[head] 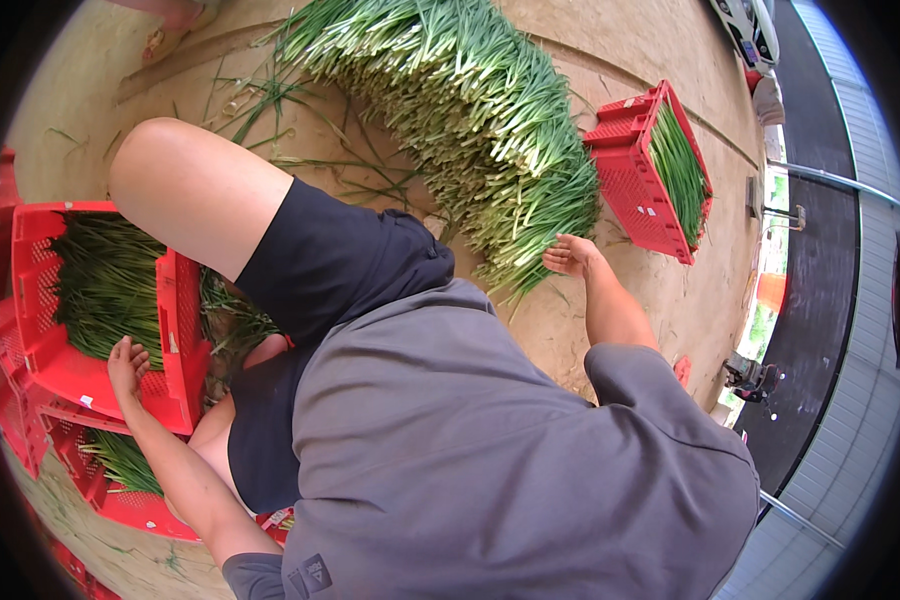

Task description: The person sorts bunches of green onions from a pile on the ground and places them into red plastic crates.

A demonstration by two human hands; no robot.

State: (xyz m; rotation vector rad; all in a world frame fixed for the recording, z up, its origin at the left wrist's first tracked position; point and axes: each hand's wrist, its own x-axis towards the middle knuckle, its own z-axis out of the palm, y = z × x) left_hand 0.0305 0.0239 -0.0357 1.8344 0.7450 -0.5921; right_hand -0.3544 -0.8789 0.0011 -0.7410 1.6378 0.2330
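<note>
My left hand point(127, 366) is over the near side of a red plastic crate point(105, 386), its fingers loosely bent and nothing seen in them. Inside that crate lie long, dark green leafy stalks that look like garlic chives point(112, 285). On the other side, my right hand point(568, 256) hovers at or just touches the end of a long curved heap of the same chives point(487, 142). Its fingers are partly curled, with no bunch visible in the grasp. The heap's pale cut ends face inward, towards me, and its green leaves point outward.
Right of the heap, a second red crate point(630, 180) holds upright-packed chives point(676, 176). More red crates point(120, 510) are stacked at the left below the filled one. Loose leaves point(270, 97) litter the concrete floor point(195, 82). A person's foot point(157, 41) shows at top left.
</note>
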